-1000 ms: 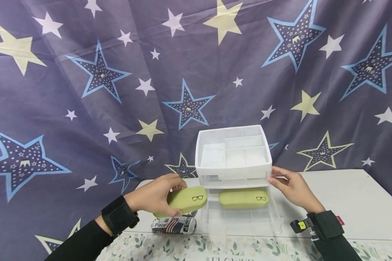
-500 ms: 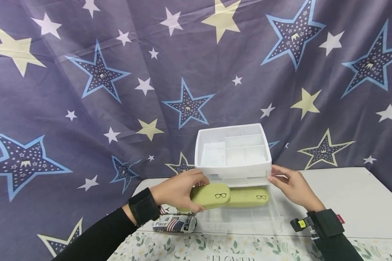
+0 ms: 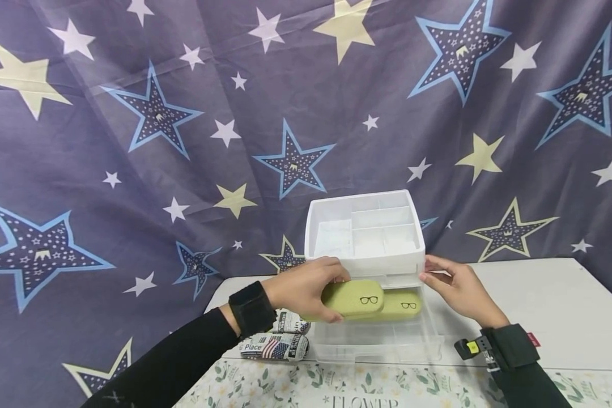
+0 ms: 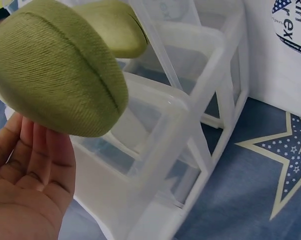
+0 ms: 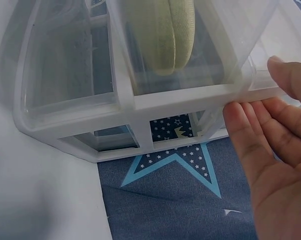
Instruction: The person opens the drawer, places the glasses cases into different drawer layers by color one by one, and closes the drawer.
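Observation:
In the head view my left hand point(image 3: 306, 286) grips a green glasses case point(image 3: 354, 298) with a spectacles print. It hangs over a clear pulled-out drawer point(image 3: 377, 343) and overlaps a second green glasses case point(image 3: 403, 305) lying in that drawer. The left wrist view shows my fingers beneath the held case point(image 4: 60, 70), the other case point(image 4: 115, 27) behind. My right hand point(image 3: 461, 292) holds the front right corner of the white drawer organizer point(image 3: 367, 266); in the right wrist view its fingertips touch the organizer's side rail point(image 5: 185, 97), thumb apart from them.
Packages in newspaper-print wrapping point(image 3: 275, 347) lie left of the drawer. The organizer's top tray point(image 3: 382, 224) has divided compartments. A floral cloth point(image 3: 285, 379) covers the front of the white table point(image 3: 530, 311); a starry curtain point(image 3: 183, 170) hangs behind.
My left hand has carried its glasses case rightward, from beside the drawer to over it and partly in front of the other case. My right hand stays at the organizer's corner.

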`<state>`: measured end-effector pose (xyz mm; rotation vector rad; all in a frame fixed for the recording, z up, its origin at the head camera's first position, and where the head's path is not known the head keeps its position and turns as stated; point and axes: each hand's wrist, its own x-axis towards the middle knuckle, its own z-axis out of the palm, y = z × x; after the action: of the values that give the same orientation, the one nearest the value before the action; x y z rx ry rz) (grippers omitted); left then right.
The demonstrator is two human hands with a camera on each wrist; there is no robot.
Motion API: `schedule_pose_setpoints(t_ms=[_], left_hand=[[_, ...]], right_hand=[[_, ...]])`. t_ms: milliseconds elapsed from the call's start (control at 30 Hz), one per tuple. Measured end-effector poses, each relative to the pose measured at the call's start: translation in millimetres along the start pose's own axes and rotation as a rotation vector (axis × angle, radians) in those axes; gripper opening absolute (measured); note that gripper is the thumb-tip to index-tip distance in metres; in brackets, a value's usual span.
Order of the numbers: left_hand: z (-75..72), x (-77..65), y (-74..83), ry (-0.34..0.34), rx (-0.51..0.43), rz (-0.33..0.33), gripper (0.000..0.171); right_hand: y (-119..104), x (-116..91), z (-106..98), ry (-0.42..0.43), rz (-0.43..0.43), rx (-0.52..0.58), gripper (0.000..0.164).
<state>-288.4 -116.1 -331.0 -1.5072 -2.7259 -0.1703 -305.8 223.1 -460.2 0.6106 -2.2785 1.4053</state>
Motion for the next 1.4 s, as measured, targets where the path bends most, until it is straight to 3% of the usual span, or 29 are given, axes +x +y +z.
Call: schedule_pose_setpoints(t_ms=[300, 633, 933, 1400], left_hand=[[5.5, 17.7, 8.3, -0.067, 0.046, -0.037, 0.063], [8.0, 53.8, 23.4, -0.107, 0.110, 0.075, 0.065], [27.9, 60.7, 34.7, -0.138, 0.175, 0.096, 0.062], [48.0, 64.2, 41.1, -0.193, 0.228, 0.041, 0.063]], right_hand=[[1.7, 0.5, 0.5, -0.014, 0.014, 0.005, 0.048], [5.6, -1.9, -9.0, 0.014, 0.006, -0.002, 0.046], [5.6, 0.5, -3.8, -0.006, 0.011, 0.023, 0.046], [5.7, 0.7, 1.4, -0.008, 0.001, 0.049, 0.045]])
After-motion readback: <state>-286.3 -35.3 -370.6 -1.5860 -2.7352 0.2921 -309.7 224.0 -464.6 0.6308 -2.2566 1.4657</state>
